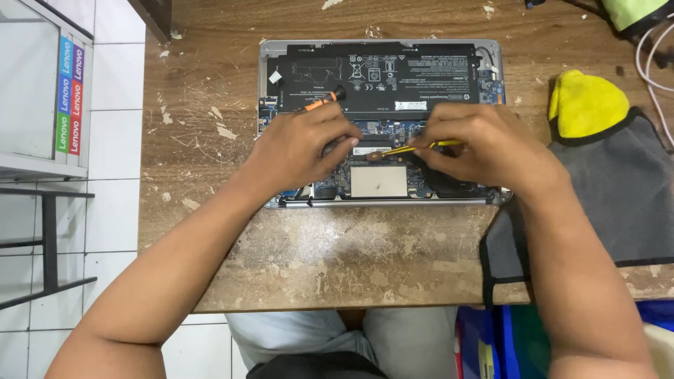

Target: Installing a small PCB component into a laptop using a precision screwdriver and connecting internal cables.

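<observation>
Laptop: the opened laptop [491, 63] lies bottom-up at the 12 o'clock end of my wooden table [351, 260], its cover off, so the shell works as a shallow tray.
Inside the shell: a wide black battery [379, 74] fills the far half; the blue circuit board [393, 130] and a pale square pad [379, 181] sit in the near half, toward 6 o'clock.
Right hand: my right hand [491, 147] is curled, fingers pinching a thin yellow-handled tool [414, 148] whose tip points toward 9 o'clock and rests on the board.
Left hand: my left hand [302, 144] is closed around an orange-handled screwdriver [323, 102], its black end sticking out toward 1 o'clock over the battery; the fingertips press down on the board.
Between hands: the two are near each other, not touching.
At 3 o'clock: a grey cloth [618, 189] with a yellow cloth [583, 105] on it, just beside the laptop.
At 9 o'clock: a white shelf unit [42, 91] off the table edge.
</observation>
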